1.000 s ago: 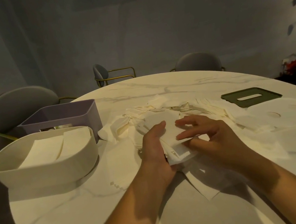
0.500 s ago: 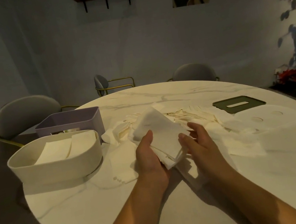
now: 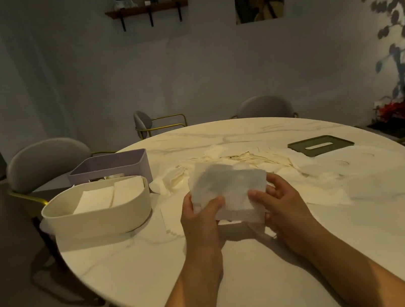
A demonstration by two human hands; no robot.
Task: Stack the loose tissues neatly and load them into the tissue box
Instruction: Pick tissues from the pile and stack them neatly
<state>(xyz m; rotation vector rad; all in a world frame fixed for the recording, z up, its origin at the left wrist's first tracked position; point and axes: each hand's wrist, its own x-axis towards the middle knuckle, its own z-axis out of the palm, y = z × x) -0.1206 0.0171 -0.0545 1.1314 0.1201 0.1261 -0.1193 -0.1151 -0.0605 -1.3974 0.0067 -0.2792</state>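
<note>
- The left grip and the right grip each clasp one end of the tissue stack, thumbs on top and fingers beneath. The stack is raised over the near middle of the table, right of the cream tissue box.
- Risk: the stack is soft and held only at its ends. If either thumb eases, the middle sheets will likely sag or fan out and the squared edges are lost.
- Risk: a sheet seems to trail under the stack's near right corner, though blur makes this unsure. It could drop or fold under on the way to the box.
- Risk: the box already holds tissue piles. A stack lowered off-centre may ride up on the rim or skew them.
- Risk: a low sweep toward the left edge could drag the loose heap along.
- Counts: one held stack, with too many sheets to count.
- One cream box, with two piles side by side inside.
- One purple box just behind it at the left edge.
- One loose heap across the middle.
- One green lid near the right edge.
- One white sheet with two round cut-outs beside it.
- Three chairs around the far side.
</note>
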